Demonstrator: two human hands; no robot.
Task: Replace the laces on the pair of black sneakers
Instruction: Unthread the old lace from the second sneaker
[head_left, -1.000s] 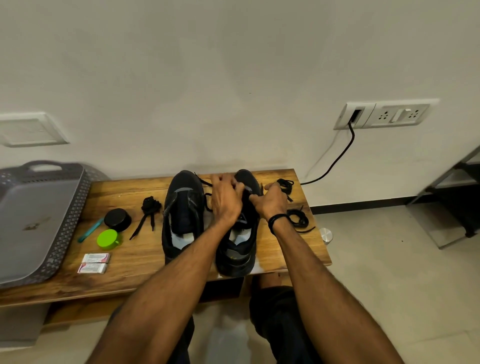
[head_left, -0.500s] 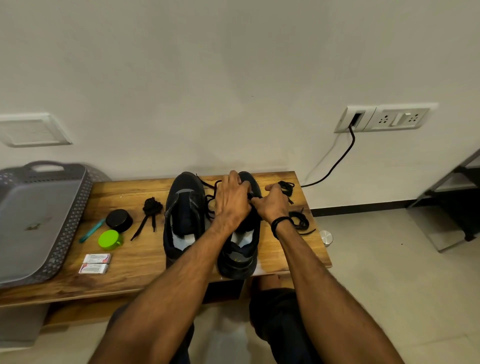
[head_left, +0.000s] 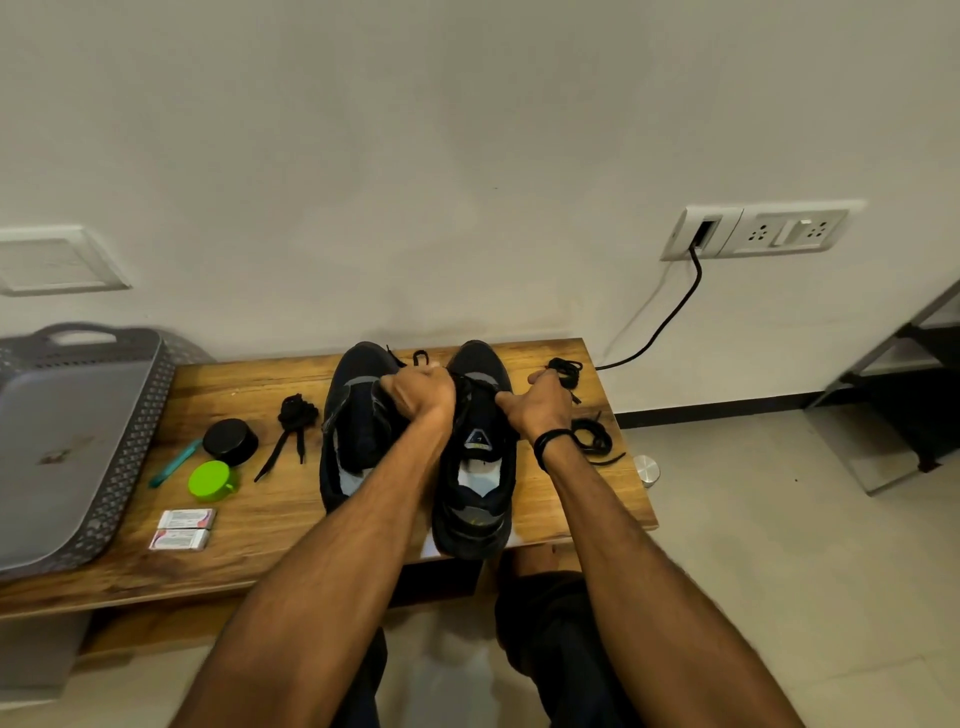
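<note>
Both my hands are on the right-side sneaker (head_left: 475, 499), which stands on the tabletop (head_left: 249, 384) with its heel toward me and its toe to the wall, just beside the left-side sneaker (head_left: 358, 415). My left hand (head_left: 418, 392) is curled tight on the lace (head_left: 474, 385) at the shoe's inner edge, and my right hand (head_left: 540, 404) pinches it at the outer edge. The lace runs crosswise between them, so I judge the next pull goes sideways.

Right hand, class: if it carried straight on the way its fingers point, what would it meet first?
The right hand, pinching the lace, points leftward over the right sneaker. It would likely meet the left hand first, though depth is unclear.
</note>
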